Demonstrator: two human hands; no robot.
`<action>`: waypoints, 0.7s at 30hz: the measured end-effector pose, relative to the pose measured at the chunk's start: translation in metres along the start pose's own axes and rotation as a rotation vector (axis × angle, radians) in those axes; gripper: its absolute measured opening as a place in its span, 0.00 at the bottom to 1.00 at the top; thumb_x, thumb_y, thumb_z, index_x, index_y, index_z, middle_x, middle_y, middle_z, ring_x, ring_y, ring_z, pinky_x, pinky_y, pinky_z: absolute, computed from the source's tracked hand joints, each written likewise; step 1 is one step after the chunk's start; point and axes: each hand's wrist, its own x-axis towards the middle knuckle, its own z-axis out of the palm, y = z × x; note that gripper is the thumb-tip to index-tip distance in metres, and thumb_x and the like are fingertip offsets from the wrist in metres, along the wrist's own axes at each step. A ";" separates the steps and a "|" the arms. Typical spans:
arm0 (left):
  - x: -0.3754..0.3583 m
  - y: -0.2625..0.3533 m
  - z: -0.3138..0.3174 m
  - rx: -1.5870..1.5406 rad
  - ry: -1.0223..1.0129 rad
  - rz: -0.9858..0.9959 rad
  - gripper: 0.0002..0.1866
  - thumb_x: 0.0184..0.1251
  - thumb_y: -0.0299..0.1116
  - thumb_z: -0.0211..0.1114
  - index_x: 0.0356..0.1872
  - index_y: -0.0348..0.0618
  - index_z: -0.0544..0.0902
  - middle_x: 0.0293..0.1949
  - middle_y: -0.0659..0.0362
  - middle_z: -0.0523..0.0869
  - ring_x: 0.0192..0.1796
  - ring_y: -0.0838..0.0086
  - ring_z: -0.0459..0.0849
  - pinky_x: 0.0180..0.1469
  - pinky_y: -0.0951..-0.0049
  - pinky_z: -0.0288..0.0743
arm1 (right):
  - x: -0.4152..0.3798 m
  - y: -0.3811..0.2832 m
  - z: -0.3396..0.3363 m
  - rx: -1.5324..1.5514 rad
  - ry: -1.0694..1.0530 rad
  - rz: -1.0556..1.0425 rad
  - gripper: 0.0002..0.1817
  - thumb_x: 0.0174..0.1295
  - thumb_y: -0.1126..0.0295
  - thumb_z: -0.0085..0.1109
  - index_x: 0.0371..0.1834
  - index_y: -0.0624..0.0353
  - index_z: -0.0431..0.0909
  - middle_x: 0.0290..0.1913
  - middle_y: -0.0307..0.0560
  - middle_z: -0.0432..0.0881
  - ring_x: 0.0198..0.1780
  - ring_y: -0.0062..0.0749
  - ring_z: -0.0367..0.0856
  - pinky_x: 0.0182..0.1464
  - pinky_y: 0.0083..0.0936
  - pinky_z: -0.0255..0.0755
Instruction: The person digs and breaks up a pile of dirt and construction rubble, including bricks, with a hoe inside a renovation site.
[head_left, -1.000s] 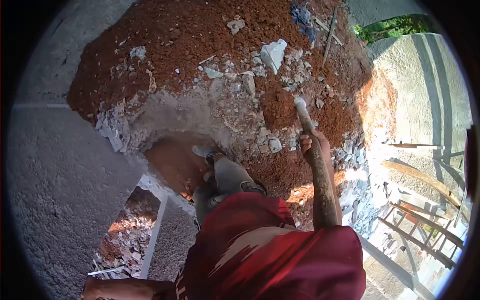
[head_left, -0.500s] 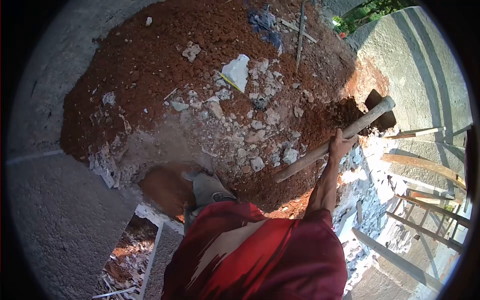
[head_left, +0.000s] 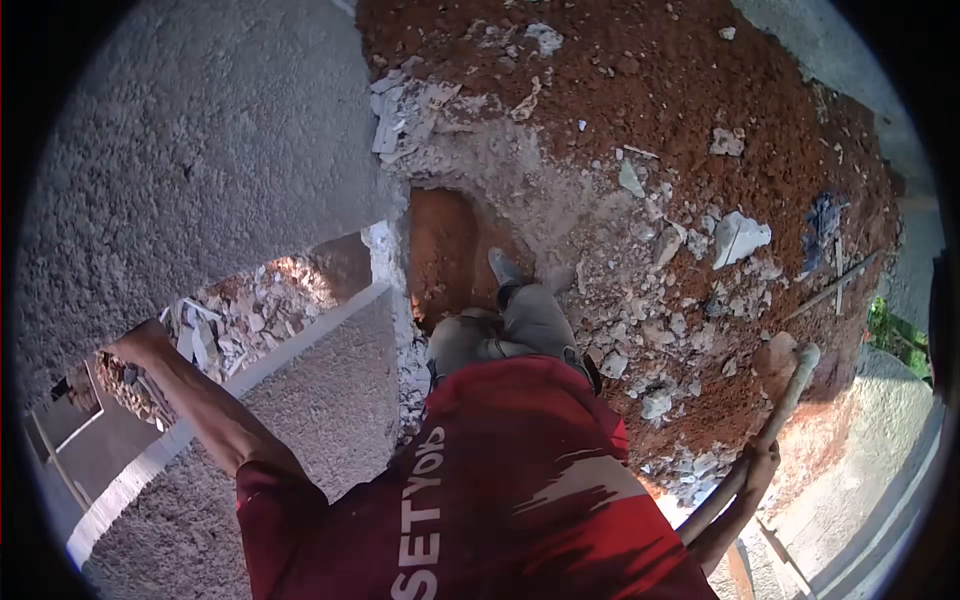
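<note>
My right hand [head_left: 764, 463] is closed around the wooden handle of a hoe [head_left: 793, 396], out at the lower right. The hoe's head, caked with soil, overlaps the dirt heap near the handle's upper end. At the far left, my left arm is stretched out, and my left hand [head_left: 143, 341] is at the edge of the rough grey wall [head_left: 200, 190], beside an opening. Its fingers do not show clearly. My feet and legs are in and beside a reddish pit [head_left: 441, 240] below my body.
Red soil [head_left: 650, 90] with broken rubble spreads ahead and to the right. A white chunk [head_left: 741, 238] and a dark plastic scrap [head_left: 823, 222] lie on it. More debris [head_left: 255, 310] shows through the wall opening. A long stick [head_left: 832, 287] lies at the right.
The view has swung left, bringing the wall opening and my outstretched left arm into sight. My right hand still grips the hoe, now lower and farther right in view.
</note>
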 end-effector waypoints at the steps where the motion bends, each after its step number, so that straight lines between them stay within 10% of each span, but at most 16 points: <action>1: 0.001 -0.015 0.007 0.287 -0.173 0.129 0.34 0.52 0.45 0.67 0.60 0.41 0.71 0.63 0.54 0.71 0.65 0.54 0.66 0.68 0.54 0.56 | 0.003 -0.004 0.031 -0.024 -0.140 0.003 0.14 0.50 0.70 0.59 0.37 0.66 0.72 0.21 0.42 0.73 0.17 0.26 0.72 0.18 0.23 0.67; 3: -0.010 -0.032 -0.008 0.591 -0.391 0.241 0.34 0.54 0.47 0.66 0.60 0.41 0.70 0.62 0.54 0.71 0.65 0.55 0.66 0.67 0.54 0.57 | 0.010 -0.013 0.100 -0.106 -0.403 -0.001 0.16 0.47 0.71 0.62 0.38 0.66 0.72 0.23 0.43 0.75 0.18 0.26 0.73 0.18 0.23 0.68; 9: -0.031 -0.045 -0.008 -0.147 0.002 -0.618 0.30 0.64 0.52 0.52 0.59 0.39 0.68 0.58 0.50 0.73 0.63 0.60 0.68 0.66 0.56 0.60 | 0.000 -0.054 0.318 -0.313 -1.011 -0.001 0.19 0.47 0.71 0.63 0.42 0.65 0.71 0.24 0.43 0.76 0.18 0.26 0.73 0.18 0.23 0.68; 13: -0.044 0.055 -0.006 -0.702 0.330 -1.129 0.30 0.70 0.55 0.42 0.58 0.37 0.67 0.56 0.47 0.73 0.62 0.62 0.69 0.65 0.56 0.61 | -0.046 -0.081 0.454 -0.382 -1.240 0.098 0.19 0.50 0.70 0.62 0.45 0.63 0.68 0.24 0.42 0.75 0.19 0.27 0.74 0.19 0.24 0.68; 15: -0.123 0.096 -0.010 -0.284 -0.034 -0.593 0.33 0.73 0.55 0.29 0.61 0.32 0.58 0.60 0.41 0.65 0.62 0.52 0.67 0.65 0.56 0.66 | -0.050 -0.056 0.523 -0.437 -1.309 0.123 0.20 0.53 0.68 0.61 0.46 0.62 0.67 0.26 0.45 0.77 0.19 0.29 0.75 0.20 0.25 0.70; 17: -0.217 0.160 -0.009 -0.482 -0.366 -0.519 0.28 0.73 0.47 0.42 0.61 0.33 0.60 0.61 0.44 0.65 0.62 0.55 0.67 0.59 0.61 0.71 | -0.056 -0.022 0.592 -0.525 -1.254 0.076 0.20 0.54 0.69 0.59 0.48 0.65 0.69 0.23 0.42 0.75 0.19 0.27 0.75 0.20 0.26 0.70; 21: -0.386 0.282 -0.058 -0.980 -1.688 -1.512 0.53 0.56 0.51 0.69 0.69 0.30 0.45 0.66 0.40 0.59 0.67 0.54 0.61 0.64 0.57 0.60 | -0.048 0.068 0.722 -0.780 -1.244 -0.235 0.20 0.52 0.65 0.60 0.42 0.69 0.69 0.25 0.47 0.77 0.22 0.30 0.78 0.24 0.30 0.71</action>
